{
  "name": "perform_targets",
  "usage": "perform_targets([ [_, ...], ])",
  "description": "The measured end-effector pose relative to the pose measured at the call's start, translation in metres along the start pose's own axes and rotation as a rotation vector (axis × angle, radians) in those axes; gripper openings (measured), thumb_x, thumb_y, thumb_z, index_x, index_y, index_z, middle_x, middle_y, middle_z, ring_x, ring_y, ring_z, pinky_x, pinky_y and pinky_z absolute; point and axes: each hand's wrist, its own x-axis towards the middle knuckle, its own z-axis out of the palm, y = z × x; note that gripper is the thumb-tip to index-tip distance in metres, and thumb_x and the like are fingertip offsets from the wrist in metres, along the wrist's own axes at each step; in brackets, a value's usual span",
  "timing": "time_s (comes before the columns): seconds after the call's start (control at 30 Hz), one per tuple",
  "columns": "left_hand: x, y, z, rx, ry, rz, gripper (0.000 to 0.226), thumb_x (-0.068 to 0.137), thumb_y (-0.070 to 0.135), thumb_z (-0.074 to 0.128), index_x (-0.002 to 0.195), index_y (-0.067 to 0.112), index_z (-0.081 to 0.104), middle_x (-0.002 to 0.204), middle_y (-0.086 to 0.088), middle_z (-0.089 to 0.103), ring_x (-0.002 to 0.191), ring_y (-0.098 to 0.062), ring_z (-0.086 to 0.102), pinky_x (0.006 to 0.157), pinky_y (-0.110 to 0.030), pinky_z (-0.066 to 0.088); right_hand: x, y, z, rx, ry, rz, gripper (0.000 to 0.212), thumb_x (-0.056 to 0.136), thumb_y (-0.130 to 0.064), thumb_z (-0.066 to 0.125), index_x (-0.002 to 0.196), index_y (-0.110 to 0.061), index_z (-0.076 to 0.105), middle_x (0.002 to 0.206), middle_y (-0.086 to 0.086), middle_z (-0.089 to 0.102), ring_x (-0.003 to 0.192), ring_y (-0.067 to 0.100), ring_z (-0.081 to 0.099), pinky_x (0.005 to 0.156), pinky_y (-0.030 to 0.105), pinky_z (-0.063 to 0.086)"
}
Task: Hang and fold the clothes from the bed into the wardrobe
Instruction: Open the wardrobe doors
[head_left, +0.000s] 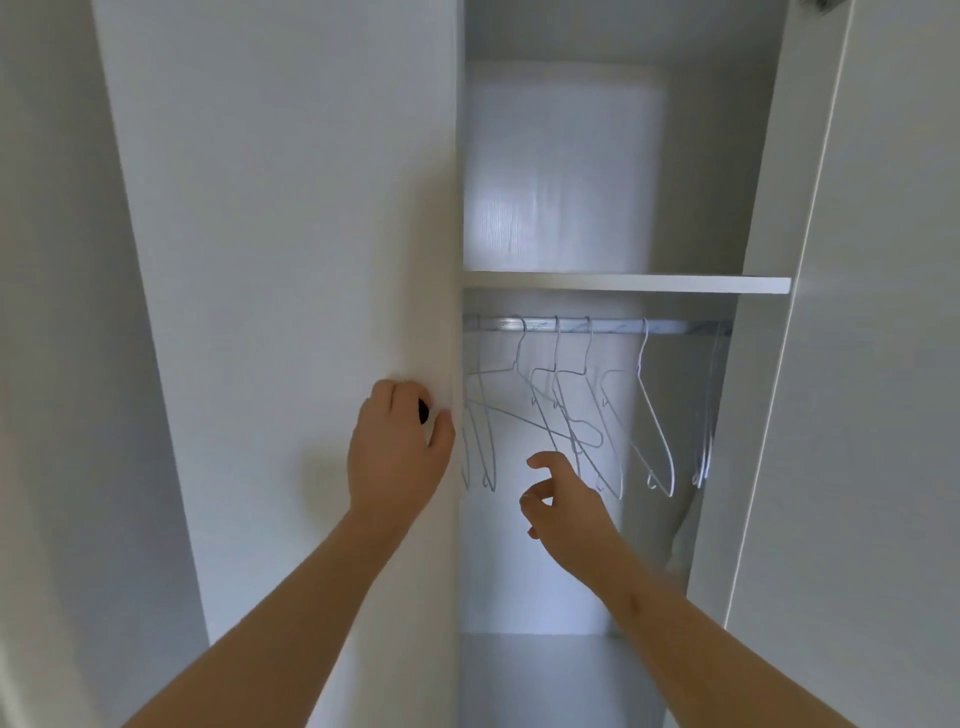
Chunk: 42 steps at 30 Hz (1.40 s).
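Observation:
A white wardrobe stands in front of me with its right compartment showing. My left hand grips a small black knob at the edge of the left door. Under a white shelf runs a metal rail with several bare white wire hangers on it. My right hand reaches into the compartment just below the hangers, fingers loosely curled and holding nothing. No clothes are in view.
The right door stands swung outward at the right. The wardrobe floor shows below the hanging space. Above the shelf is an upper compartment with a pale back panel.

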Motion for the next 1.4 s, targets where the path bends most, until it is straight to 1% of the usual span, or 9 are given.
perform_targets([
  [0.13,-0.027,0.005,-0.043,-0.077,0.066,-0.072,0.021,0.085,0.031,0.059,0.083,0.011,0.053,0.086,-0.002,0.05,0.082,-0.017,0.046,0.069,-0.023,0.034,-0.032,-0.014,0.012,0.043,-0.069,-0.029,0.032,0.091,-0.013,0.044,0.12,-0.027,0.042,0.086,-0.007,0.055,0.071,0.016,0.061,0.05,0.014,0.041],
  [0.23,-0.04,0.0,-0.077,-0.075,0.052,-0.132,0.034,0.075,0.04,0.07,0.082,0.016,0.047,0.083,0.008,0.042,0.079,-0.012,0.042,0.064,-0.018,0.032,-0.051,-0.034,0.03,0.073,-0.131,-0.069,0.033,0.091,-0.014,0.044,0.12,-0.029,0.042,0.088,-0.007,0.055,0.073,0.017,0.062,0.055,0.019,0.045],
  [0.43,-0.064,-0.024,-0.146,-0.111,0.161,-0.292,0.042,0.067,0.022,0.078,0.089,0.02,0.043,0.088,0.013,0.039,0.079,-0.008,0.046,0.064,-0.013,0.038,-0.086,-0.089,0.069,0.095,-0.213,-0.187,0.035,0.09,-0.014,0.046,0.123,-0.026,0.043,0.089,-0.003,0.056,0.083,0.026,0.065,0.066,0.03,0.047],
  [0.57,-0.08,-0.046,-0.191,-0.272,0.251,-0.356,0.047,0.072,0.014,0.074,0.103,0.028,0.041,0.094,0.022,0.048,0.087,0.012,0.053,0.062,-0.011,0.045,-0.101,-0.119,0.088,0.067,-0.251,-0.262,0.035,0.091,-0.015,0.047,0.124,-0.026,0.042,0.094,-0.003,0.057,0.085,0.024,0.064,0.068,0.03,0.047],
  [0.67,-0.085,-0.065,-0.222,-0.269,0.248,-0.363,0.039,0.076,0.013,0.069,0.102,0.029,0.044,0.092,0.022,0.054,0.089,0.005,0.057,0.062,-0.009,0.042,-0.109,-0.14,0.108,0.04,-0.258,-0.287,0.035,0.092,-0.015,0.048,0.124,-0.025,0.042,0.097,-0.001,0.058,0.086,0.024,0.063,0.074,0.033,0.05],
  [0.9,-0.082,-0.121,-0.285,-0.216,0.195,-0.388,0.029,0.08,0.012,0.062,0.085,0.035,0.046,0.068,0.013,0.056,0.055,-0.002,0.052,0.048,-0.008,0.037,-0.131,-0.189,0.189,0.052,-0.272,-0.294,0.033,0.092,-0.016,0.048,0.122,-0.025,0.043,0.093,-0.004,0.057,0.085,0.025,0.064,0.072,0.033,0.049],
  [1.03,-0.081,-0.15,-0.309,-0.179,0.143,-0.363,0.026,0.082,0.014,0.06,0.074,0.033,0.043,0.057,0.006,0.05,0.048,-0.006,0.046,0.044,-0.009,0.035,-0.144,-0.211,0.224,0.044,-0.26,-0.272,0.032,0.092,-0.017,0.048,0.122,-0.026,0.042,0.091,-0.007,0.056,0.084,0.023,0.064,0.074,0.032,0.051],
  [1.17,-0.08,-0.172,-0.326,-0.204,0.105,-0.351,0.018,0.084,0.015,0.06,0.09,0.028,0.049,0.062,0.01,0.054,0.052,0.005,0.052,0.047,-0.004,0.036,-0.153,-0.226,0.246,0.029,-0.241,-0.258,0.033,0.092,-0.018,0.047,0.124,-0.026,0.041,0.091,-0.008,0.054,0.082,0.02,0.063,0.068,0.027,0.05],
  [1.4,-0.08,-0.202,-0.35,-0.238,0.126,-0.39,0.02,0.084,0.013,0.063,0.097,0.024,0.052,0.061,0.01,0.053,0.052,0.012,0.051,0.049,0.0,0.036,-0.17,-0.231,0.269,-0.02,-0.227,-0.227,0.034,0.094,-0.018,0.047,0.127,-0.023,0.04,0.098,-0.005,0.055,0.086,0.02,0.062,0.079,0.032,0.051],
])
